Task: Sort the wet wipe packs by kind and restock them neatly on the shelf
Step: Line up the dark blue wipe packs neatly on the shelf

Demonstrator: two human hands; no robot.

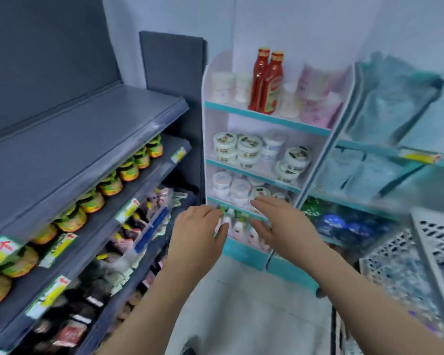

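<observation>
Both hands are being held out empty, left hand (199,226) loosely curled, right hand (280,221) flat; blurry blue packs (354,172) are sitting up-right, so the right's nearer.

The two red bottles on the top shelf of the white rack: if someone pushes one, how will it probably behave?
The red bottles are tall and narrow, so a push near the cap would probably tip one. They stand touching, so one falling may knock the other. They look glossy, possibly slippery. The teal shelf edge has almost no lip to stop a slide.
</observation>
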